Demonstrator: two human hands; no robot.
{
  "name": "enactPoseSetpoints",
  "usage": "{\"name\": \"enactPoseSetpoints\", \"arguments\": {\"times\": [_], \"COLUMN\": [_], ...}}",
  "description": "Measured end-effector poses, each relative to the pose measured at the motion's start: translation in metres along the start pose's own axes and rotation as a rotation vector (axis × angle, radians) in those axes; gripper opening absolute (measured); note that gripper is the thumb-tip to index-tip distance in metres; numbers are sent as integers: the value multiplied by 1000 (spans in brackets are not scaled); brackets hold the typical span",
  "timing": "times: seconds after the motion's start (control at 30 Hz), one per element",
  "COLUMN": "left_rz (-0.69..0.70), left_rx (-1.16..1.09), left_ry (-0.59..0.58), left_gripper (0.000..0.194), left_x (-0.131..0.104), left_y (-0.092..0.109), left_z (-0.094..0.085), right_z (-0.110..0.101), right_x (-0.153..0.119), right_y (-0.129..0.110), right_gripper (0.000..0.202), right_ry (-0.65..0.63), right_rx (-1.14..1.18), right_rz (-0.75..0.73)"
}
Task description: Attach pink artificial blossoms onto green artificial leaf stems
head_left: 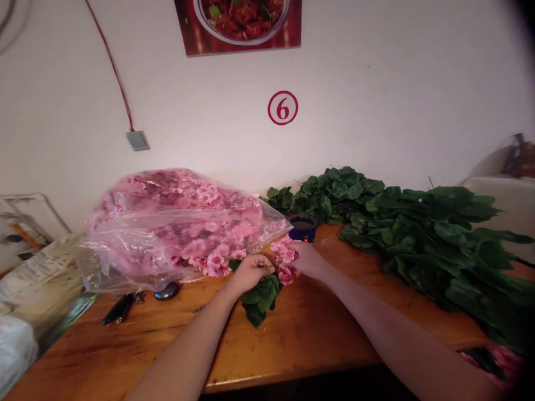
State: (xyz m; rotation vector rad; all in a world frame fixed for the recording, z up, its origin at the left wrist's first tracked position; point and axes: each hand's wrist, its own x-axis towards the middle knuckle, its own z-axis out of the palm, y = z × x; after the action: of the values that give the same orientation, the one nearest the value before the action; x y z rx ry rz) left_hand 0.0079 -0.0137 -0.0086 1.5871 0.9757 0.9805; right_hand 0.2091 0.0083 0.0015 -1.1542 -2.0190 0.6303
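Head view: both hands are working close together over the wooden table. Pink flower cluster is lying between them, just right of the left fingertips and up against the right hand, so the right is sitting nearer. Cluster's long axis is running roughly from the wall side toward the person. Left hand is pinching, thumb and fingers together, apparently on the upper end of the green leaf sprig; the sprig is hanging below that grip, pointing toward the near table edge and slightly left. Right hand is curling at the cluster's right side, its fingertips hiding, so can't tell if it's gripping. Blue pot is standing just beyond the right hand. Clear plastic bag of pink flowers is lying to the left, green leaf pile is spreading on the right.
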Motion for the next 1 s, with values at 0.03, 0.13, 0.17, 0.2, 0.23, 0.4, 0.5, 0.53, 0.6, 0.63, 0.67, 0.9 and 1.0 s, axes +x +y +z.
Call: {"name": "enactPoseSetpoints", "arguments": {"times": [0.03, 0.13, 0.17, 0.2, 0.23, 0.4, 0.5, 0.53, 0.6, 0.63, 0.67, 0.9, 1.0], "left_rz": [-1, 18, 27, 33, 35, 35, 40, 39, 32, 24, 17, 15, 22], "left_rx": [4, 15, 17, 17, 16, 1, 12, 15, 20, 22, 24, 22, 18], "left_ry": [-2, -13, -16, -15, -9, 10, 13, 17, 18, 12, 4, -23, -25], "left_gripper": [22, 20, 20, 19, 19, 20, 19, 18, 18, 19, 19, 22, 23], "left_x": [0, 1, 1, 2, 2, 5, 6, 6, 6, 6, 6, 6, 5], "left_y": [-1, -3, -4, -4, -5, -9, -10, -10, -11, -11, -12, -8, -6], "left_z": [0, -1, -1, -2, -2, -2, -1, -1, -1, -1, 0, 1, 0], "right_z": [2, 7, 7, 7, 6, 1, 2, 3, 5, 6, 6, 7, 6], "right_x": [0, 0, 0, 0, 1, 2, 3, 3, 3, 3, 3, 3, 3], "right_y": [0, 0, 0, -1, -1, 0, 3, 4, 4, 3, 1, -6, -3], "right_gripper": [8, 7, 7, 7, 6, 12, 16, 16, 15, 15, 16, 17, 14], "right_ry": [-9, -58, -72, -77, -78, -110, -173, -176, -152, -134, -120, -119, -120], "right_rx": [18, 64, 72, 75, 79, 112, 121, 118, 93, 75, 56, 36, 30], "right_rz": [-3, -5, -4, 0, 5, 61, 88, 80, 45, 25, 5, -95, -34]}}
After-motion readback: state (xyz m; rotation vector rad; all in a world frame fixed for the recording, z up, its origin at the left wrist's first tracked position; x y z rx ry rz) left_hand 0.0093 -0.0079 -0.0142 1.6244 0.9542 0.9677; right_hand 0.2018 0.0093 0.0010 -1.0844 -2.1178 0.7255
